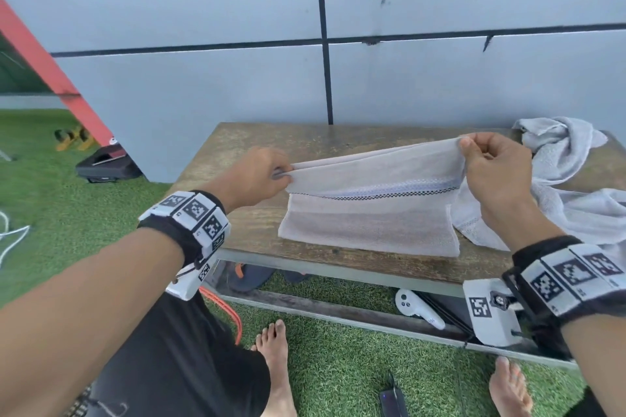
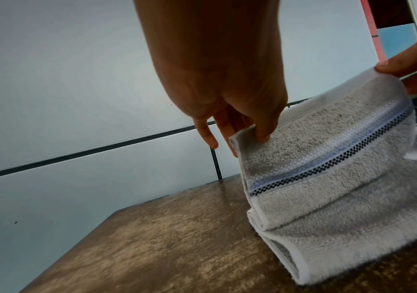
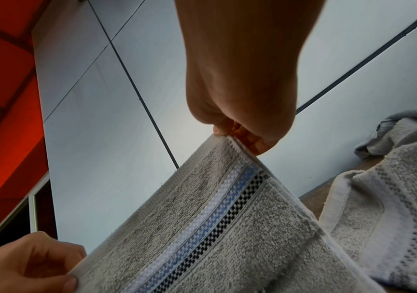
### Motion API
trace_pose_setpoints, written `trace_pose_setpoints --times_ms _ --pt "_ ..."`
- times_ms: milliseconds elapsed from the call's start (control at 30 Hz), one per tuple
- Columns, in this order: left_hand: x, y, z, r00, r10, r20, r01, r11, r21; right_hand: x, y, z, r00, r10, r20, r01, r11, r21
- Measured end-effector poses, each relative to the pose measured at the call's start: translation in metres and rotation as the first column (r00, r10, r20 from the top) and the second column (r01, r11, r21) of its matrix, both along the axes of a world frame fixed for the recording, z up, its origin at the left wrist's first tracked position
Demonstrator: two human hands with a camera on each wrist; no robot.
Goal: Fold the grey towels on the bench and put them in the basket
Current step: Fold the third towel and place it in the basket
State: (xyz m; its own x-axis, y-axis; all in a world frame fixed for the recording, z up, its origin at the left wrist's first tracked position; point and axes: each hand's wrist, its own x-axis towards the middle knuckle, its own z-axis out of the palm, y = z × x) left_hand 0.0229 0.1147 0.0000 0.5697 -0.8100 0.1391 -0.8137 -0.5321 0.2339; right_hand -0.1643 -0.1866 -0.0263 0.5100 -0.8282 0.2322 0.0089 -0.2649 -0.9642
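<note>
Grey terry towel (image 1: 371, 210) soft, limp, light; my left hand (image 1: 255, 176) and right hand (image 1: 494, 166) pinch top corners, lower half draped on bench (image 1: 250, 230).

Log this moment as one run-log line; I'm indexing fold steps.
step: folding | left hand: pinches towel corner | right hand: pinches other corner | unfolded towel: on bench

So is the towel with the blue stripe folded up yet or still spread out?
Partly folded. The striped towel lies doubled on the bench, layers showing at its edge, while the left hand and right hand pinch its top corners, lifted mid-fold.
</note>
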Motion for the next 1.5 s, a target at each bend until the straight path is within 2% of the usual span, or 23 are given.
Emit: trace_pose_setpoints --times_ms 633,867,967,1100,1267,1367,1500 --pt "-0.007 0.018 0.002 1.0 0.001 -0.018 -0.001 1.0 0.021 -0.007 -0.001 -0.01 0.994 -0.009 -0.105 0.003 0.998 -0.057" --pt "-0.014 0.021 0.011 0.996 0.058 -0.068 -0.061 0.997 -0.041 -0.014 -0.002 -0.006 0.994 0.035 -0.102 -0.041 0.997 -0.064" --pt "-0.011 0.023 0.017 0.992 0.039 -0.116 -0.054 0.99 -0.13 -0.021 -0.007 0.001 0.986 0.062 -0.153 -0.081 0.989 -0.124" --pt "-0.002 0.011 0.026 0.992 0.022 -0.121 -0.046 0.977 -0.207 -0.018 -0.021 0.016 0.974 0.074 -0.216 -0.113 0.978 -0.175" --pt "0.034 -0.017 0.054 0.986 0.164 -0.037 -0.168 0.973 -0.157 0.023 -0.039 0.061 0.971 0.083 -0.223 -0.116 0.983 -0.141" --pt "0.051 -0.032 0.089 0.976 0.215 0.03 -0.204 0.955 -0.216 0.051 -0.045 0.1 0.979 0.168 -0.112 -0.176 0.983 -0.061" --pt "0.064 -0.043 0.137 0.951 0.302 0.057 -0.256 0.88 -0.399 0.07 -0.052 0.141 0.972 0.231 0.042 -0.228 0.972 -0.05"
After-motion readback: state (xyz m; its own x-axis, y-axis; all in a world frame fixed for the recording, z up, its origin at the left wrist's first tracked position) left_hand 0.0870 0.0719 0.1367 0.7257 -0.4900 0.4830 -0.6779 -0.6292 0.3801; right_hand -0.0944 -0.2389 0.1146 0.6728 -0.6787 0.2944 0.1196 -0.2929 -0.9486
